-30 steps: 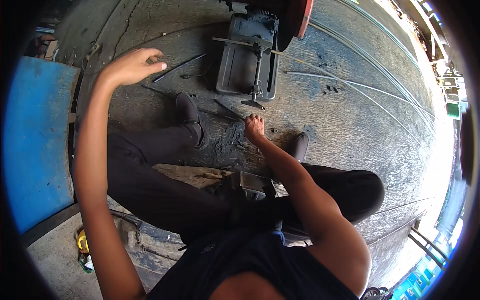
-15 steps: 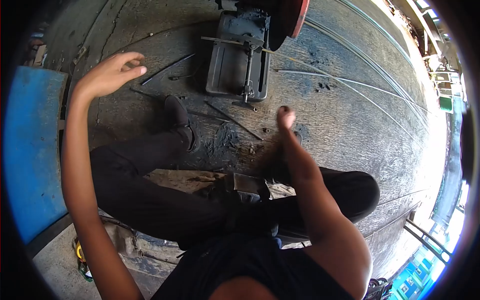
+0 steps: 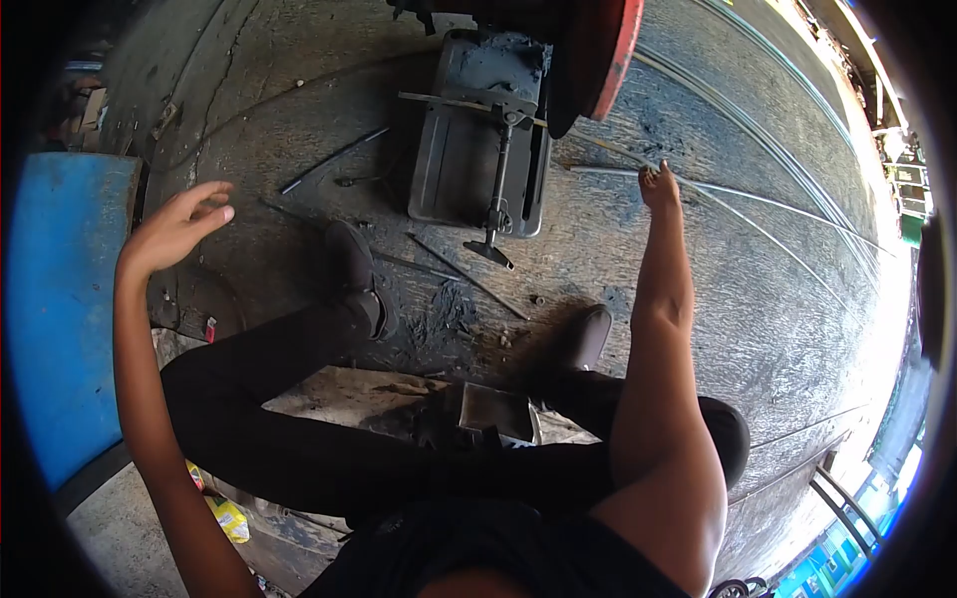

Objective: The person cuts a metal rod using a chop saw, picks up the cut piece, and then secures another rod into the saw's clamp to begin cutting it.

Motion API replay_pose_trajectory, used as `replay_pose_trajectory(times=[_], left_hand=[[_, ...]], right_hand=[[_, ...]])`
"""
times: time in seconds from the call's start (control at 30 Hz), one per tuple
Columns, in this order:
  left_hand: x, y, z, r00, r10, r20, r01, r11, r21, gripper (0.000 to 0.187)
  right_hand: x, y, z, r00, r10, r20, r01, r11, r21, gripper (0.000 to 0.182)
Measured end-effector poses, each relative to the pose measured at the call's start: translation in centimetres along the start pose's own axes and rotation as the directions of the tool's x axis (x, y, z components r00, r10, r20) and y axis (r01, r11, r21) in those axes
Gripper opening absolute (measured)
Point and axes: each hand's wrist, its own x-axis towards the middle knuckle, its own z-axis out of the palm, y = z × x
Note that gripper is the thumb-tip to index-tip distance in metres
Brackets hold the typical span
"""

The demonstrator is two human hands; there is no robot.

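Okay, so the thin rod [image 3: 613, 149] is the thing to look at here. It runs diagonally, from beside the cut-off saw base [image 3: 449, 174] at upper centre down toward the right of the frame. The right hand [image 3: 659, 186] is right at it, way nearer than the left, with the fingers toward the top of the frame and the rod passing at the fingertips, so arm and rod meet at a steep angle. Those fingers look curled together, but I can't tell if they're actually clamped on it. A second long bar [image 3: 603, 170] crosses near that same hand.

Left hand [image 3: 177, 229] is up in the air at centre left, holding nothing, fingers loosely apart. Nearest stuff is the blue panel [image 3: 70, 299] and the floor.

Counts: one saw base, one red-rimmed guard [image 3: 620, 60], one T-shaped vise handle [image 3: 489, 253], two shoes ( [image 3: 349, 257] and [image 3: 590, 337]), at least three short rods ( [image 3: 334, 159] is one) on the floor. The long bars [image 3: 720, 102] at upper right run too close together to count.
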Motion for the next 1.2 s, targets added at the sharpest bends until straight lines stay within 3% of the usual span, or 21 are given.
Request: replay_pose_trajectory(times=[0.1, 0.17, 0.23, 0.33, 0.37, 0.43, 0.5, 0.53, 0.6, 0.63, 0.73, 0.77, 0.83, 0.9, 0.97, 1.03, 1.1, 1.2], left_hand=[[0.2, -0.8, -0.2, 0.999, -0.023, 0.039, 0.026, 0.998, -0.063, 0.055], [-0.2, -1.2, -0.3, 0.999, -0.022, 0.042, 0.026, 0.993, -0.113, 0.054], [-0.5, -0.9, -0.9, 0.999, -0.014, 0.044, 0.018, 0.995, -0.095, 0.054], [-0.7, -0.2, -1.2, 1.0, 0.014, 0.008, -0.013, 0.995, -0.102, 0.052], [-1.0, 0.1, -1.1, 0.999, 0.026, -0.024, -0.029, 0.994, -0.105, 0.051], [-1.4, 1.2, -1.2, 0.998, 0.029, -0.051, -0.035, 0.992, -0.121, 0.051], [-1.9, 1.7, -1.4, 0.999, 0.042, -0.03, -0.046, 0.989, -0.142, 0.052], [-2.1, 1.8, -1.5, 0.999, 0.029, -0.038, -0.035, 0.99, -0.14, 0.052], [-2.3, 1.8, -1.7, 0.999, 0.027, -0.035, -0.03, 0.996, -0.084, 0.054], [-2.4, 1.8, -1.7, 0.999, 0.021, -0.039, -0.025, 0.996, -0.089, 0.054], [-2.2, 1.4, -1.4, 0.993, 0.09, -0.077, -0.095, 0.994, -0.054, 0.057], [-2.1, 0.8, -1.4, 0.989, 0.121, -0.081, -0.123, 0.992, -0.03, 0.059], [-1.6, 0.1, -1.6, 0.988, 0.139, -0.066, -0.138, 0.99, 0.025, 0.061], [-1.9, 0.6, -1.2, 0.988, 0.109, -0.107, -0.105, 0.994, 0.037, 0.063], [-1.8, 0.6, -1.1, 0.978, 0.146, -0.146, -0.13, 0.985, 0.115, 0.064], [-2.0, 0.7, -0.8, 0.969, 0.176, -0.174, -0.16, 0.982, 0.102, 0.065], [-2.7, 2.0, -1.0, 0.979, 0.151, -0.139, -0.138, 0.985, 0.101, 0.06], [-2.9, 2.3, -1.1, 0.976, 0.167, -0.137, -0.155, 0.984, 0.093, 0.061]], right_hand=[[0.9, 0.7, 0.1, 1.0, -0.021, 0.021, 0.021, 1.0, -0.017, 0.027], [2.1, 1.4, 0.1, 0.996, -0.089, -0.024, 0.083, 0.98, -0.183, 0.022], [1.0, 2.6, 1.1, 0.992, -0.101, -0.071, 0.091, 0.987, -0.136, 0.019], [-0.1, 5.4, 2.8, 0.994, -0.109, 0.023, 0.111, 0.984, -0.14, 0.017], [0.9, 6.8, 3.2, 0.99, -0.055, 0.13, 0.079, 0.98, -0.184, 0.018], [-0.7, 9.5, 6.1, 0.996, 0.012, 0.09, 0.007, 0.977, -0.213, 0.019], [0.0, 12.1, 8.0, 0.943, 0.119, 0.311, -0.083, 0.989, -0.126, 0.021], [-1.6, 12.7, 9.4, 0.938, 0.128, 0.322, -0.091, 0.988, -0.127, 0.021], [-5.2, 13.0, 10.8, 0.964, 0.119, 0.236, -0.023, 0.928, -0.373, 0.026], [-6.5, 13.2, 10.8, 0.963, 0.123, 0.242, -0.023, 0.926, -0.377, 0.026], [-9.3, 13.2, 7.4, 0.977, -0.212, 0.034, 0.198, 0.827, -0.526, 0.027], [-9.5, 14.0, 4.7, 0.976, -0.216, 0.021, 0.193, 0.819, -0.541, 0.027], [-7.6, 16.2, -2.0, 0.742, -0.656, 0.134, 0.394, 0.265, -0.88, 0.024], [-15.1, 18.5, -3.2, 0.52, -0.827, 0.212, 0.397, 0.015, -0.918, 0.022], [-20.5, 20.9, -4.9, 0.582, -0.712, 0.393, 0.498, -0.071, -0.864, 0.017], [-24.9, 23.4, -5.7, 0.699, -0.495, 0.516, 0.574, -0.041, -0.818, 0.014], [-26.2, 25.6, -6.9, 0.573, -0.381, 0.726, 0.695, -0.243, -0.677, 0.015], [-29.3, 26.9, -5.4, 0.583, -0.151, 0.798, 0.717, -0.367, -0.593, 0.022]])
